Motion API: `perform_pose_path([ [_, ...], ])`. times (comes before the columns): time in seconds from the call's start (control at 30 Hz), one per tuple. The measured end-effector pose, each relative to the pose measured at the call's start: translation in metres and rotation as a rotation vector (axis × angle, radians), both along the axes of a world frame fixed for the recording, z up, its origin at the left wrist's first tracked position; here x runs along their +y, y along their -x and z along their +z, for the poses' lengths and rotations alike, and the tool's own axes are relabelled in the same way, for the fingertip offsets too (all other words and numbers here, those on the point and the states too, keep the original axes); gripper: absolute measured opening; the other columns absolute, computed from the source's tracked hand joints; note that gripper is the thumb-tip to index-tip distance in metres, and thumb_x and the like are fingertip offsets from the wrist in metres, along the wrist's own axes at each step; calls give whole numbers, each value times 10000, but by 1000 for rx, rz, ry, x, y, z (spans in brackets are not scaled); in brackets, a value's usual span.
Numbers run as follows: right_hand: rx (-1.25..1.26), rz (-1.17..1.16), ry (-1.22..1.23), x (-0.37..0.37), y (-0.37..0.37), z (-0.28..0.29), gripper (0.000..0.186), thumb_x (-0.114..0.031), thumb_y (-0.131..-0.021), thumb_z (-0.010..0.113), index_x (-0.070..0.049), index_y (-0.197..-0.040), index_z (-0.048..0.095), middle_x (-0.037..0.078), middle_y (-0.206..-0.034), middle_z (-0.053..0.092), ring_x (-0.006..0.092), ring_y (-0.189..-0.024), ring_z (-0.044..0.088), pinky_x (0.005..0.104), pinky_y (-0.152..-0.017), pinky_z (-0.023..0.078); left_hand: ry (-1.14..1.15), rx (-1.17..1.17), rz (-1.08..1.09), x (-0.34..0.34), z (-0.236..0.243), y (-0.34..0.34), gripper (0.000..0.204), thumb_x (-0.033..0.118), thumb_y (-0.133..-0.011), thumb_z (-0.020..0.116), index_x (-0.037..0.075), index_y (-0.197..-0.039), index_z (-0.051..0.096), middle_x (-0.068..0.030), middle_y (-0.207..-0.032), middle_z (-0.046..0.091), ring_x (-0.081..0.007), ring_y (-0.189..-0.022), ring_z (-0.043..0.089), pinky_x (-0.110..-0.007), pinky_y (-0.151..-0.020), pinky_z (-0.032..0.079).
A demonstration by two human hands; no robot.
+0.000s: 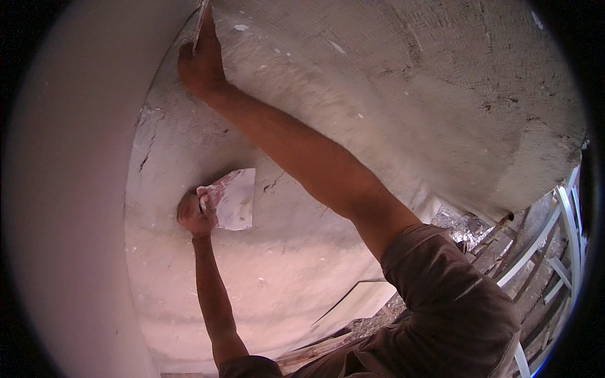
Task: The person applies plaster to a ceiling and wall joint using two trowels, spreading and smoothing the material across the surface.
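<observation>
Low on the left, my left hand (196, 214) is closed round the near edge of a flat, pale, angular plate (234, 200). Whitish and reddish smears mark the plate's face, and it is held close to the rough grey plastered wall (283, 246). My right arm stretches up and across to the top left. There my right hand (203, 68) grips a thin flat blade-like tool (202, 24), seen nearly edge-on by the corner of the wall. Its handle is hidden in my fingers, and its upper end runs out of the picture.
A smooth pale wall (75, 189) curves along the left side. Cracks (149, 148) run through the grey plaster. At lower right lie long white strips (532, 246), boards and rubble, with a short pipe end (508, 217) above. A pale panel (358, 303) leans low down.
</observation>
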State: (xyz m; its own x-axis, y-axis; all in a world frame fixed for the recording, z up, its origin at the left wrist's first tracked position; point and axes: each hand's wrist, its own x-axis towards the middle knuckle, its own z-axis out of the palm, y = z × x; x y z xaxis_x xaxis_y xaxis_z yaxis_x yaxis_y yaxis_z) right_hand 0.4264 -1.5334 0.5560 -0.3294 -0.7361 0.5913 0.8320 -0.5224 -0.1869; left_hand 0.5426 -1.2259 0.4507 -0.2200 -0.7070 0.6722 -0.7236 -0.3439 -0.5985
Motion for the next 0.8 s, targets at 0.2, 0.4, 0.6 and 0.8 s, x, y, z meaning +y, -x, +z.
perform_pose_path([
  [0.2,500,-628,-157,44,-6,-14,719,5,-871,513,97,-1486,153,308,-1524,239,418,-1426,227,388,-1197,147,23,-25,-12,12,0,-4,303,318,-928,591,84,-736,570,-112,-702,578,-329,-601,565,-432,-533,430],
  [0.4,523,-513,-296,26,-5,20,746,-19,-865,543,124,-1472,135,292,-1549,177,384,-1456,148,369,-1207,104,40,-17,-35,-2,-1,-3,337,329,-930,584,78,-709,537,-113,-680,556,-331,-596,557,-437,-527,426],
  [0.6,115,-37,135,42,-2,-26,791,84,-847,511,33,-1506,75,301,-1539,167,447,-1445,167,470,-1197,160,19,-10,24,18,-4,-8,363,358,-935,567,73,-712,531,-123,-694,561,-342,-605,559,-449,-532,427],
  [0.8,192,-143,-157,13,4,19,781,-66,-871,578,156,-1460,115,287,-1562,146,406,-1455,133,380,-1210,92,6,11,81,20,-2,-7,406,394,-970,511,47,-773,590,-134,-680,547,-355,-614,562,-446,-560,443],
])
